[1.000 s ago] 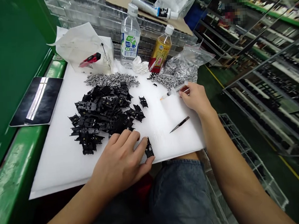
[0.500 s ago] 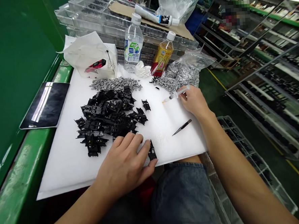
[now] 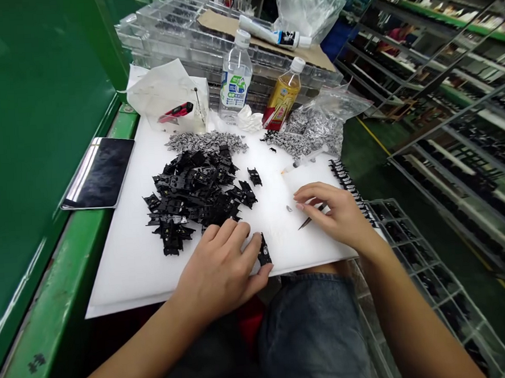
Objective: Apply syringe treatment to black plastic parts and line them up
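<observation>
My left hand [image 3: 227, 264] holds a small black part [image 3: 264, 251] between thumb and index finger at the front of the white board [image 3: 133, 265]. Over the tweezers [image 3: 306, 222] is my right hand [image 3: 333, 212], its thumb and fingers apart with nothing between them. A small grey piece [image 3: 288, 208] lies just left of its fingertips. The syringe [image 3: 306, 159] rests on the board behind that hand. Left of centre is a heap of black parts [image 3: 197, 192], with one single black part [image 3: 254, 177] to its right.
Behind the heap lie grey pieces [image 3: 207, 141]. A clear bottle [image 3: 235, 79], a yellow bottle [image 3: 281, 96] and a bag of grey pieces [image 3: 317, 122] stand farther back. A tablet [image 3: 100, 172] lies at left; a row of black parts [image 3: 349, 186] lines the right edge.
My right hand has let go of the syringe and moved toward me, over the tweezers. The small grey piece and right-hand row now show. My left hand keeps its hold; the view has shifted.
</observation>
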The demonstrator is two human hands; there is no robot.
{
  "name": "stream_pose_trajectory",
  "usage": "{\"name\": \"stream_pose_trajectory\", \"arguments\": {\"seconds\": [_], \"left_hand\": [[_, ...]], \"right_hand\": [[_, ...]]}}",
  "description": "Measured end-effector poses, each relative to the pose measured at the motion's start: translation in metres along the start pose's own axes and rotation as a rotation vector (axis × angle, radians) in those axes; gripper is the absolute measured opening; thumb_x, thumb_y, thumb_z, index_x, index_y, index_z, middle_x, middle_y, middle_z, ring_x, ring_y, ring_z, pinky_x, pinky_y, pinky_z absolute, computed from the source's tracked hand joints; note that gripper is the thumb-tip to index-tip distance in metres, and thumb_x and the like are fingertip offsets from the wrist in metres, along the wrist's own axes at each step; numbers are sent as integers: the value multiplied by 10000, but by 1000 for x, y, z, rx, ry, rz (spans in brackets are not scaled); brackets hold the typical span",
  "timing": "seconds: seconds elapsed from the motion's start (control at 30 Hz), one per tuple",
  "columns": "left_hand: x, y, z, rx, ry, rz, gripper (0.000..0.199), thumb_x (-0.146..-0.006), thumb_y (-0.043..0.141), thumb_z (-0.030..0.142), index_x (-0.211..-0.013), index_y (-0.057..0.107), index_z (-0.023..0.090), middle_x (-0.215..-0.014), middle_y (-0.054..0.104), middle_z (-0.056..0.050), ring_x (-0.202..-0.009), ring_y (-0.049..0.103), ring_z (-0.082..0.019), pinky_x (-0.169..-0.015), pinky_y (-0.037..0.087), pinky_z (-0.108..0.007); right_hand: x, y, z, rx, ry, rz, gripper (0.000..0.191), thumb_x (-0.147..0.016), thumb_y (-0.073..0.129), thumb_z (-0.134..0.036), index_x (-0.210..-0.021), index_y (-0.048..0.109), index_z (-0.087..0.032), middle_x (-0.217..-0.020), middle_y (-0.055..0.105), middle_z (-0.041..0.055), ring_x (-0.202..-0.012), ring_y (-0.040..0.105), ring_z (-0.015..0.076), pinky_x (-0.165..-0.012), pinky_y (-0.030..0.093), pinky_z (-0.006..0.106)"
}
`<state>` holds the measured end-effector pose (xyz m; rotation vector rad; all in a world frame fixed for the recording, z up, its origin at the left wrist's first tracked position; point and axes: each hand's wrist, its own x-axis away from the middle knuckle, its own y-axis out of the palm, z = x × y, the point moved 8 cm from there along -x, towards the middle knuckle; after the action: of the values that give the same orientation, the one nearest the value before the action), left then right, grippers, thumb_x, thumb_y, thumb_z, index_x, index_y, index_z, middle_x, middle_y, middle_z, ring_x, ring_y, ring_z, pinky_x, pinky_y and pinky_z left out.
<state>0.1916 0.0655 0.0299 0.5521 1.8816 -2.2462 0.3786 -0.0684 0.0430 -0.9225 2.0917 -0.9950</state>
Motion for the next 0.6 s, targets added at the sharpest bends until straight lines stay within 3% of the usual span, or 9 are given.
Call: {"name": "stream_pose_trajectory", "arguments": {"seconds": [0.1, 0.37, 0.6], "left_hand": [[0, 1, 0, 1, -1, -7, 359, -1048, 557, 458, -1179, 714, 163, -1049, 656, -98, -924, 541, -284, -744, 391, -430], [0, 3, 0, -1, -1, -12, 370, -1057, 541, 464, -1183, 714, 162, -1049, 650, -100, -938, 544, -285, -751, 389, -426], [1, 3, 1, -4, 2, -12, 395, -1063, 520, 481, -1191, 715, 162, -1064, 654, -105, -952, 551, -294, -757, 385, -433]], "right_hand": [[-1, 1, 1, -12, 45, 8, 120, -994, 690, -284, -1066, 766, -225, -1103, 767, 68, -888, 744, 197, -727, 615, 329], [-3, 6, -9, 54, -67, -80, 86, -983, 719, -241, -974, 804, -232, -1089, 751, 54, -913, 725, 193, -807, 601, 348], [-1, 3, -10, 43, -121, 11, 60, -947, 767, -205, -955, 819, -235, -1066, 751, 54, -905, 733, 202, -794, 602, 365]]}}
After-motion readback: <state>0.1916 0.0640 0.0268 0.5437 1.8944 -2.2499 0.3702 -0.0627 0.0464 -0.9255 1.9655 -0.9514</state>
